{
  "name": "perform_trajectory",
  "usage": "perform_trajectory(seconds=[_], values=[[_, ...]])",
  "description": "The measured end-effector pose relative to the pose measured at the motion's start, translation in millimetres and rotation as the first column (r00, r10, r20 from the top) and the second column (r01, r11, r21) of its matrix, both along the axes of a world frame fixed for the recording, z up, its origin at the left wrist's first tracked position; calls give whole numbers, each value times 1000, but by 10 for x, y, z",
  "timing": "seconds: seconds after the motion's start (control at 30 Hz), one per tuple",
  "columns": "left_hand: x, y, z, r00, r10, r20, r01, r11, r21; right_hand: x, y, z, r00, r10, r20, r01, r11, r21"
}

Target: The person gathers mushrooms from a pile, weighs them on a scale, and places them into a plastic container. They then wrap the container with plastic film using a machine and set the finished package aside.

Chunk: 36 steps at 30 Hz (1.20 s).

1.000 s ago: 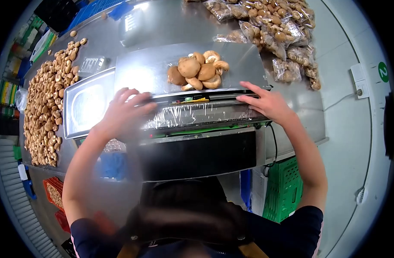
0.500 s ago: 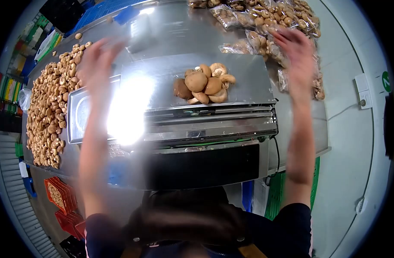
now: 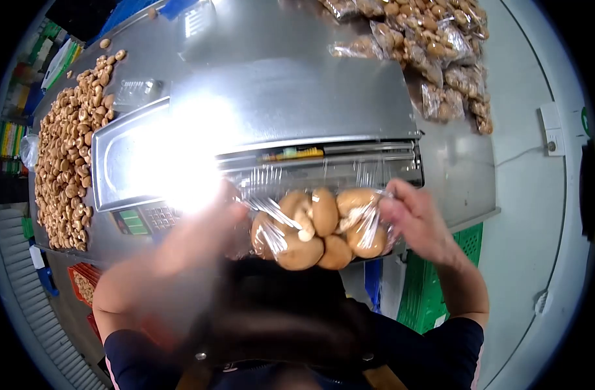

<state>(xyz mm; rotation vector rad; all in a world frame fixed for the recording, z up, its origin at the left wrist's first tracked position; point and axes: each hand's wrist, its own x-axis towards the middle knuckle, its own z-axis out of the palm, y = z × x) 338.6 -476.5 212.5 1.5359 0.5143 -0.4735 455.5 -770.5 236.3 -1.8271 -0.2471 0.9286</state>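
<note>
A pack of brown mushrooms (image 3: 324, 214) in clear plastic film is held between my two hands, in front of the steel wrapping machine (image 3: 294, 97). My right hand (image 3: 414, 211) pinches the film at the right end of the pack. My left hand (image 3: 222, 211) is at the left end, partly blurred by motion and glare, its fingers closed on the film. The film is drawn tight over the mushrooms, with creases towards both ends. Behind the pack, the machine's rollers (image 3: 375, 156) show.
A heap of loose mushrooms (image 3: 66, 162) lies at the left. Near it are a clear plastic tray (image 3: 136, 94) and a steel scale pan (image 3: 105, 166) with a keypad (image 3: 159, 218). Bagged mushrooms (image 3: 440, 58) are piled at the back right. Green crates (image 3: 434, 286) stand below the table.
Both hands have come down from the back towards me and closed on the film. The mushrooms that lay on the steel top are gone from there; a wrapped pack is between my hands.
</note>
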Motion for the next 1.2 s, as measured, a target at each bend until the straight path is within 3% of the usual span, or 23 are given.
perform_trajectory(seconds=[0.07, 0.1, 0.17, 0.23, 0.27, 0.3, 0.4, 0.47, 0.5, 0.57, 0.67, 0.7, 0.73, 0.77, 0.8, 0.83, 0.87, 0.9, 0.97, 1.03, 1.1, 1.13, 1.2], values=[[-218, -116, -344, 996, -87, -11, 87, 971, 225, -206, -63, -270, 984, -76, -160, 65, 995, -72], [-330, -166, -532, 990, -139, 9, 128, 929, 347, -327, -108, -557, 989, -124, -80, 122, 992, -40], [-534, -283, -907, 915, -278, 292, 30, 771, 637, -586, -153, -1033, 974, -188, 126, 197, 978, -69], [-669, -377, -1134, 945, -173, 278, -47, 768, 639, -821, -111, -1397, 880, -208, 426, 267, 960, -83], [-726, -419, -1257, 951, -119, 286, -97, 760, 642, -885, -75, -1552, 730, -225, 645, 308, 951, -17], [-789, -414, -1354, 930, -144, 338, -146, 698, 701, -904, -93, -1593, 748, -246, 617, 347, 937, -47], [-1031, -268, -1587, 930, -90, 358, -200, 691, 695, -927, -103, -1591, 775, -340, 533, 444, 893, -76], [-1179, -94, -1705, 944, -47, 327, -200, 707, 678, -971, -183, -1506, 799, -294, 525, 437, 883, -171], [-1278, -19, -1716, 962, 13, 271, -191, 742, 643, -991, -253, -1435, 829, -328, 454, 444, 879, -176], [-1201, -194, -930, 948, 317, -39, -267, 853, 447, -1098, -390, -1268, 887, -369, 278, 434, 872, -228], [-1663, -56, -1012, 883, 386, -265, -267, 880, 393, -1416, -682, -1373, 870, -469, -155, 391, 846, -362], [-2171, 114, -1559, 984, 162, -76, -105, 864, 492, -1515, -679, -1502, 856, -475, -205, 358, 829, -429], [-2365, 77, -1810, 991, 94, -93, -23, 816, 577, -1644, -656, -1704, 838, -486, -249, 324, 809, -490], [-2560, 39, -2062, 993, 30, -116, 54, 753, 656, -1965, -670, -2238, 903, -407, -139, 339, 872, -353], [-2646, -85, -2299, 971, 5, -239, 144, 785, 603, -2233, -650, -2641, 943, -332, -12, 322, 922, -214], [-2214, -392, -1954, 965, 194, -177, -140, 950, 279, -2251, -464, -2619, 984, -153, 88, 164, 976, -145], [-2124, -506, -1936, 869, 397, -297, -415, 910, 1, -2246, -197, -2552, 981, 26, 194, -10, 997, -82], [-2031, -619, -1917, 684, 562, -465, -694, 698, -178, -2140, 74, -2154, 845, -136, -518, 302, 919, 252], [-1998, -761, -1879, 820, 491, -295, -563, 786, -256, -2013, 377, -1452, 397, 47, -917, 633, 710, 310], [-1693, -835, -1319, 916, 400, 14, -380, 880, -286, -2047, 513, -1315, 682, 159, -714, 350, 786, 509], [-1499, -821, -1147, 767, 343, 542, -224, 935, -275, -1918, 628, -1229, 902, 375, -216, -160, 753, 639], [-1422, -829, -1074, 692, 289, 661, -136, 952, -274, -1846, 632, -1046, 879, 435, -195, -255, 775, 578], [-1260, -849, -967, 630, 107, 770, 147, 956, -253, -1955, 616, -1220, 857, 492, 156, -504, 736, 451]])
